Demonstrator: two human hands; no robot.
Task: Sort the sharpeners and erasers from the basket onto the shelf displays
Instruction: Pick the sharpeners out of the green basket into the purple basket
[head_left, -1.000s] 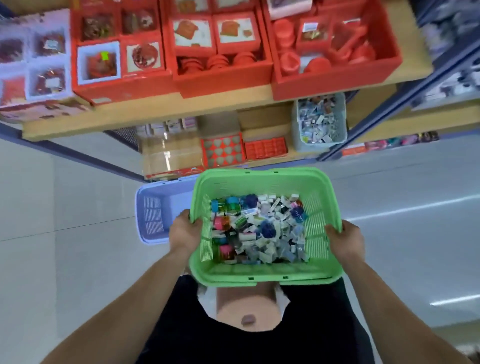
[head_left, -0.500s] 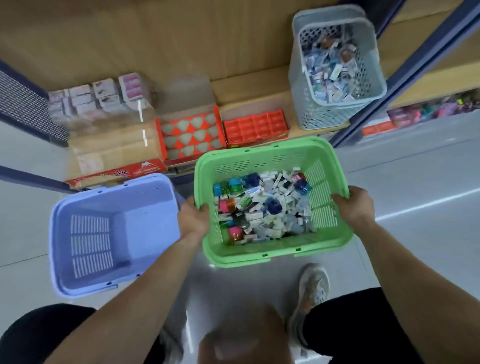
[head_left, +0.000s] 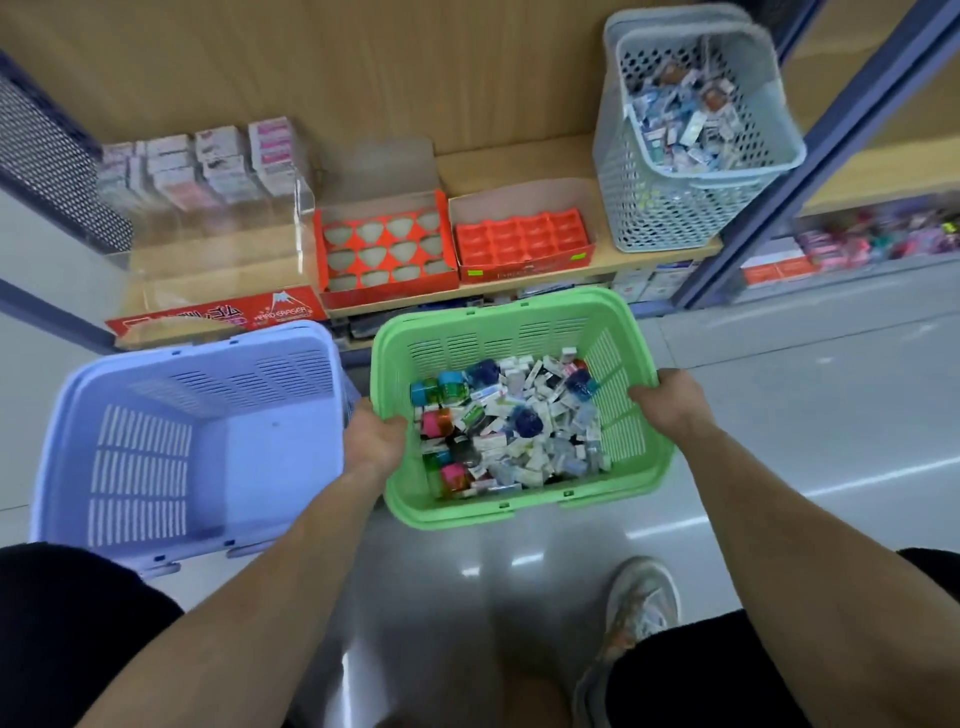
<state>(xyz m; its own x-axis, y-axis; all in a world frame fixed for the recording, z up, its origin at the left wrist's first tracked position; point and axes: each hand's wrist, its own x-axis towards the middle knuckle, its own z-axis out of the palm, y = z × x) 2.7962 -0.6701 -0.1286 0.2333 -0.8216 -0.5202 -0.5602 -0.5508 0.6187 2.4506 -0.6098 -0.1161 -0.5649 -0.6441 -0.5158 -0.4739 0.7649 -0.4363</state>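
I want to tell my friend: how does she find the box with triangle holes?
Look at the wooden shelf behind the green basket. Two red boxes sit side by side; it is the left one. Its holes are rounded triangles; the neighbour has square pockets.

Print on the small white packets (head_left: 519, 441) in the green slatted plastic basket (head_left: 498, 307) is too small to read. The grey perforated plastic basket (head_left: 665, 218) at the wooden shelf's (head_left: 511, 161) right end is blurred, its contents indistinct. Beyond it, colourful goods (head_left: 878, 241) smear together.
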